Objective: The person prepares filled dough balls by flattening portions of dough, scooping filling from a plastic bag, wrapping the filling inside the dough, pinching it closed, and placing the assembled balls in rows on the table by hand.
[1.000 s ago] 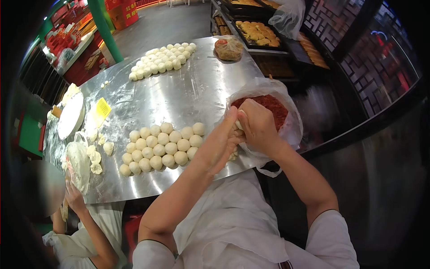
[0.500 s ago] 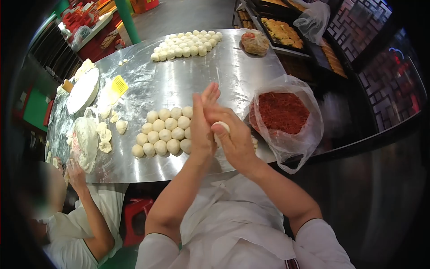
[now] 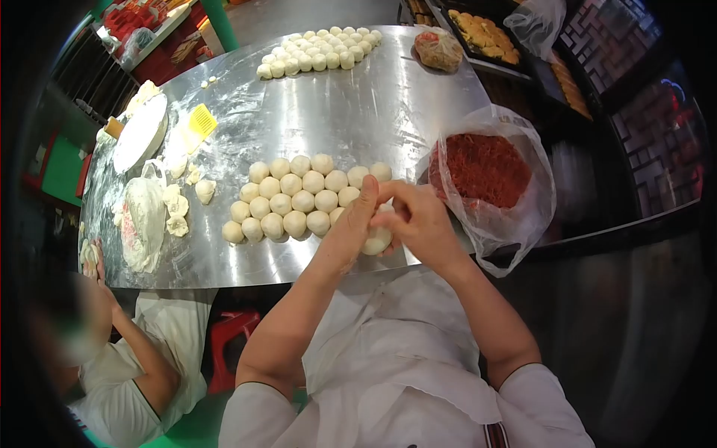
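A pale round dough ball sits between my two hands, close to the front edge of the steel table. My left hand is cupped against its left side, thumb raised, with most of its fingers hidden. From the right, my right hand curls bent fingers over the ball. Just beyond and left of my hands, rows of dough balls lie close together, a few partly covered by my hands. A clear plastic bag of dark red filling stands right of my right hand.
More dough balls and a wrapped bag lie at the far side of the steel table. Leftward are a yellow scraper, a white basin, dough scraps and a co-worker's hands. Baked trays stand back right.
My hands have gone from palms pressed together to gripping the dough ball lower down, nearer the table edge. The view has shifted slightly, and the co-worker's hands have moved left.
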Demonstrator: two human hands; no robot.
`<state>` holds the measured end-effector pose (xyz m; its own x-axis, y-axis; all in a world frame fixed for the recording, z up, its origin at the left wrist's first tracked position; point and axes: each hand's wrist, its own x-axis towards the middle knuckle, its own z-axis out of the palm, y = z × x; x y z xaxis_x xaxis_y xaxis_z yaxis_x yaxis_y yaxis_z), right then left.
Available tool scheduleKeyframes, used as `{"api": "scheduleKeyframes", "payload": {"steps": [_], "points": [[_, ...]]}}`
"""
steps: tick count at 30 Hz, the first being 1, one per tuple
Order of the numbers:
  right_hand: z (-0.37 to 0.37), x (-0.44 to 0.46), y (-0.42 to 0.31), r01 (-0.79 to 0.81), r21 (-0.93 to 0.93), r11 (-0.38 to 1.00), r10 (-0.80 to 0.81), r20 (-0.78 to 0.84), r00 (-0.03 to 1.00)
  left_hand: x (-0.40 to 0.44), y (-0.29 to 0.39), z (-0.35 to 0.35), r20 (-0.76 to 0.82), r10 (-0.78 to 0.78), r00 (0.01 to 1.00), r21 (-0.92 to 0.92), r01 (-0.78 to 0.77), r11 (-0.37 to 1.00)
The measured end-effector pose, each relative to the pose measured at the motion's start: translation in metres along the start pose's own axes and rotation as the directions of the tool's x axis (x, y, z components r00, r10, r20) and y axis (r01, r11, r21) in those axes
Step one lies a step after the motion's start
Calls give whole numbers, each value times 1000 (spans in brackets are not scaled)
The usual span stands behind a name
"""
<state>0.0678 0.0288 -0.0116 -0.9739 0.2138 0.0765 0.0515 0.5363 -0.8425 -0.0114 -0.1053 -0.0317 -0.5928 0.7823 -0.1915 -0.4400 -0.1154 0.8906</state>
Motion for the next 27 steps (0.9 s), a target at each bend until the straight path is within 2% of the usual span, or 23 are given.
{"api": "scheduleKeyframes", "payload": {"steps": [1,3,4,5,6,8,9,11,12,13,14,16,17,19,20,22,23,24,25,26,27], "points": [[5,-3,5,-11,7,1000,11,-4,1000,-1,-2,2,-7,-102,995,-58,102,993],[17,-6,21,344,-119,931,-352,-54,935,-1,-15,-5,-31,-142,989,-52,141,989],[22,-7,23,430,-269,862,-472,-112,875,0,-28,-14,-73,-72,995,127,81,989],[25,-10,28,421,-271,866,-464,-121,878,-1,-38,-19,-98,3,995,305,27,952],[29,-14,33,417,-289,862,-468,-138,873,-7,-38,-17,-91,-4,996,305,32,952],[30,-18,36,417,-299,858,-474,-149,868,-18,-33,-11,-140,-161,977,185,185,965],[29,-18,32,419,-321,849,-491,-191,850,-15,-32,-16,-143,-162,976,193,188,963],[26,-16,40,415,-338,845,-505,-246,827,-11,-30,-31,-73,8,997,9,-7,1000],[25,-16,56,331,-392,859,-444,-245,862,-2,-12,-39,-104,40,994,-36,-44,998],[24,-16,71,247,-441,863,-382,-246,891,10,8,-54,-96,65,993,104,-55,993],[25,-16,83,258,-431,865,-387,-247,888,24,27,-66,-91,91,992,240,-67,968],[27,-17,101,195,-520,832,-374,-265,889,51,51,-57,-227,181,957,256,-121,959],[31,-16,107,202,-515,833,-379,-266,886,66,56,-64,-231,186,955,263,-123,957],[35,-14,114,199,-589,783,-396,-225,891,97,58,-82,-166,224,960,676,-55,735],[34,-14,116,206,-590,781,-404,-225,887,111,56,-88,-167,233,958,679,-60,732],[33,-19,119,194,-439,877,-307,-201,930,133,43,-90,-170,106,980,896,109,431],[32,-20,121,201,-438,876,-312,-198,929,137,30,-89,-174,111,978,896,111,430],[32,-20,123,185,-454,872,-307,-212,928,137,16,-89,-74,82,994,990,63,129],[34,-20,125,175,-464,869,-306,-222,926,129,11,-90,5,22,1000,983,-1,-185],[35,-19,125,187,-469,863,-329,-241,913,121,13,-99,-14,29,999,981,20,-195],[35,-19,124,198,-484,852,-347,-239,907,111,16,-105,-15,106,994,999,19,-43]]}}
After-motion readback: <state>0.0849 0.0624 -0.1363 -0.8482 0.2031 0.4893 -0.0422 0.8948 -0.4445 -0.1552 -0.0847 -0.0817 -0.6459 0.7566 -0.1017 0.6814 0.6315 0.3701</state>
